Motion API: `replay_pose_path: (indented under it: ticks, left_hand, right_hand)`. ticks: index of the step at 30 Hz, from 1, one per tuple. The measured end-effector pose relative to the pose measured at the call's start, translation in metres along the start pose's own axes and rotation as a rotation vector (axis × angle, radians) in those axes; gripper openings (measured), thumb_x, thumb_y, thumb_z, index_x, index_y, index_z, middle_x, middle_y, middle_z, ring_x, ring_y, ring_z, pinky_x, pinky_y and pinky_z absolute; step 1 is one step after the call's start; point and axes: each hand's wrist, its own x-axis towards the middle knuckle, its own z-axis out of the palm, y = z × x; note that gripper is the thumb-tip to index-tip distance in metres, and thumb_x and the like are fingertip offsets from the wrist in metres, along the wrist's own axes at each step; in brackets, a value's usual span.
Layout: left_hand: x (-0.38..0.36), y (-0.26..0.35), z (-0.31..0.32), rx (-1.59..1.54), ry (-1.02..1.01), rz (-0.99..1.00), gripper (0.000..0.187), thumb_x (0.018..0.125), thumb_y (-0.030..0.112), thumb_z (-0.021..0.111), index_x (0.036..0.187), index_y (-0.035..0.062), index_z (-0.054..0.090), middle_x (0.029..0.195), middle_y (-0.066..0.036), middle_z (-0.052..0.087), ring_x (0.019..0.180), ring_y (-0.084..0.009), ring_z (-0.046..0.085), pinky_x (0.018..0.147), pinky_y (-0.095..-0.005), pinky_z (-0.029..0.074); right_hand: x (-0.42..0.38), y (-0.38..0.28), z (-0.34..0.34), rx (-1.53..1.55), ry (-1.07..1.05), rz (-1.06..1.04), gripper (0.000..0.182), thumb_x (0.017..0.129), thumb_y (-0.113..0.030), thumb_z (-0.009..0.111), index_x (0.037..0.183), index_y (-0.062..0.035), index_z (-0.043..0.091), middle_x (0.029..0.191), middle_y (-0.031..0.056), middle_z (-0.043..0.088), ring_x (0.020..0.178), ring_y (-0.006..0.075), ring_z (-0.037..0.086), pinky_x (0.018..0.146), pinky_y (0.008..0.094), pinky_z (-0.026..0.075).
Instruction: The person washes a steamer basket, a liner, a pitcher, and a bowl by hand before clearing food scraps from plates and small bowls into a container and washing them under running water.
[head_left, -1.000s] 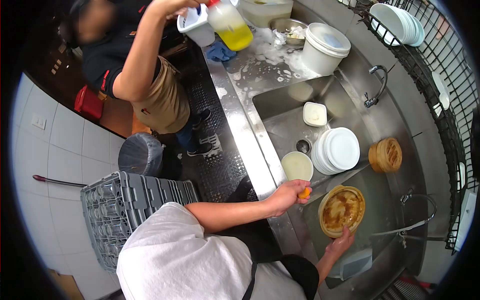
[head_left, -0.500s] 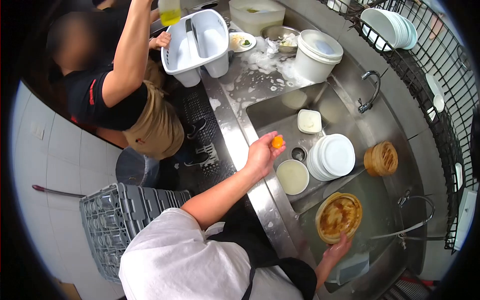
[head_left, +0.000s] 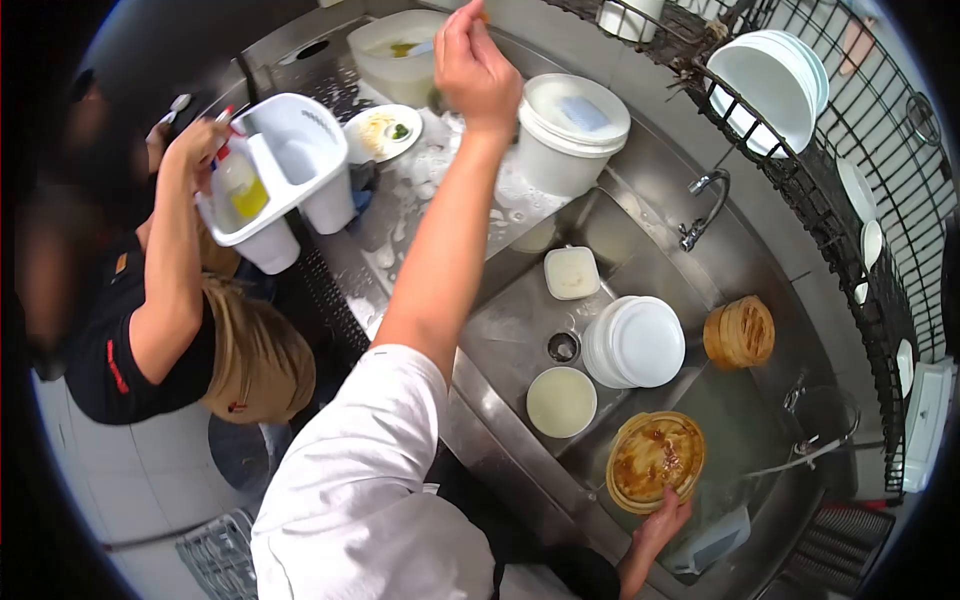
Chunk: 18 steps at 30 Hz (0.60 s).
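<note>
My left hand (head_left: pixel 476 68) reaches far out over the soapy counter, above a clear plastic tub (head_left: pixel 392 60) and beside a lidded white bucket (head_left: pixel 568 128). Its fingers are pinched together, with a sliver of a small orange object (head_left: pixel 484 15) showing at the fingertips. My right hand (head_left: pixel 662 520) grips the near rim of a round bamboo steamer (head_left: pixel 655 458) smeared with brown residue, which sits tilted in the near sink basin.
A co-worker at left holds a white caddy (head_left: pixel 290 165) containing a yellow spray bottle (head_left: pixel 241 186). The far basin holds stacked white plates (head_left: pixel 640 342), a bowl (head_left: pixel 560 401) and a square container (head_left: pixel 570 272). Another steamer (head_left: pixel 740 332), a faucet (head_left: pixel 702 208) and racked bowls (head_left: pixel 772 78) lie right.
My left arm has swung from the sink's edge far up over the counter, carrying the orange object. The co-worker lowered the caddy and bottle. My right hand stays on the steamer.
</note>
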Motion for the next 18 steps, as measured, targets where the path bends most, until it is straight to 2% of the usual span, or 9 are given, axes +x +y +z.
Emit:
replay_pose_path:
  ticks: [2,4,5,6,8,10,13,15,18]
  left_hand:
    - [-0.059,-0.1,0.022,0.249,-0.493,-0.298,0.031,0.092,0.007,0.052,0.121,-0.0043,0.053,0.119,-0.024,0.057,0.111,-0.0377,0.054,0.095,-0.0423,0.043]
    - [-0.118,-0.114,0.016,0.703,-0.726,-0.969,0.056,0.092,0.015,0.052,0.139,-0.0083,0.03,0.14,-0.034,0.034,0.131,-0.0469,0.032,0.109,-0.0479,0.028]
    - [-0.127,-0.104,-0.011,0.432,-0.822,-0.668,0.075,0.089,0.016,0.055,0.144,-0.0107,0.011,0.146,-0.039,0.015,0.136,-0.0525,0.016,0.113,-0.0511,0.018]
    - [-0.149,-0.09,-0.035,0.387,-0.873,-0.438,0.078,0.087,0.017,0.059,0.144,-0.0096,0.013,0.146,-0.036,0.019,0.136,-0.05,0.019,0.112,-0.0501,0.02]
    - [-0.167,-0.021,-0.088,0.192,-0.996,-0.81,0.076,0.084,0.019,0.064,0.142,-0.0078,0.023,0.143,-0.031,0.033,0.134,-0.0414,0.034,0.11,-0.0434,0.028]
    - [-0.195,0.024,-0.14,0.255,-1.12,-1.025,0.07,0.082,0.019,0.066,0.141,-0.0034,0.033,0.121,-0.026,0.055,0.102,-0.0362,0.06,0.094,-0.0386,0.045]
    - [-0.252,0.067,-0.212,-0.09,-0.852,-1.216,0.049,0.089,0.017,0.063,0.13,-0.0012,0.044,0.111,-0.016,0.06,0.09,-0.0201,0.061,0.081,-0.0301,0.05]
    - [-0.243,0.112,-0.244,-0.241,-0.883,-1.549,0.038,0.095,0.02,0.057,0.125,-0.0019,0.047,0.112,-0.013,0.059,0.095,-0.0173,0.06,0.082,-0.0302,0.05]
    - [-0.228,0.162,-0.279,-0.354,-0.929,-1.978,0.05,0.099,0.042,0.045,0.127,0.0013,0.045,0.117,-0.013,0.055,0.097,-0.0195,0.059,0.085,-0.0346,0.049]
  right_hand:
    - [-0.005,0.0,0.007,-0.05,-0.023,-0.006,0.037,0.086,-0.01,0.054,0.117,0.0085,0.053,0.106,0.0137,0.061,0.094,0.0202,0.059,0.086,0.0322,0.045]
    - [-0.009,0.0,0.014,-0.054,-0.022,-0.016,0.036,0.086,-0.01,0.053,0.117,0.0087,0.054,0.107,0.0136,0.061,0.094,0.0194,0.059,0.085,0.0317,0.045]
    - [-0.01,0.002,0.021,-0.031,-0.015,-0.014,0.036,0.086,-0.01,0.053,0.117,0.0087,0.054,0.107,0.0137,0.061,0.094,0.019,0.059,0.084,0.0313,0.045]
    - [-0.014,0.004,0.028,-0.008,-0.011,-0.009,0.035,0.086,-0.01,0.053,0.116,0.0086,0.055,0.107,0.0137,0.061,0.094,0.0187,0.059,0.084,0.031,0.045]
    - [-0.017,-0.003,0.049,-0.033,-0.016,-0.01,0.032,0.086,-0.009,0.053,0.112,0.0086,0.056,0.103,0.0116,0.061,0.089,0.0171,0.057,0.082,0.0297,0.045]
    - [-0.017,-0.009,0.061,-0.032,-0.043,0.02,0.03,0.087,-0.009,0.053,0.112,0.0081,0.056,0.101,0.0102,0.061,0.087,0.0162,0.057,0.08,0.0288,0.045]
    - [-0.008,-0.007,0.083,0.039,-0.069,0.071,0.031,0.088,-0.009,0.053,0.115,0.0067,0.055,0.102,0.0098,0.061,0.088,0.0159,0.058,0.079,0.0278,0.046]
    - [-0.008,0.001,0.093,0.046,-0.029,0.105,0.032,0.089,-0.01,0.053,0.117,0.0054,0.055,0.104,0.0106,0.061,0.089,0.016,0.059,0.077,0.0273,0.046]
    - [-0.004,0.006,0.101,0.001,-0.031,0.084,0.026,0.09,-0.011,0.054,0.112,0.0013,0.057,0.086,0.0058,0.062,0.065,0.0106,0.056,0.053,0.0244,0.044]
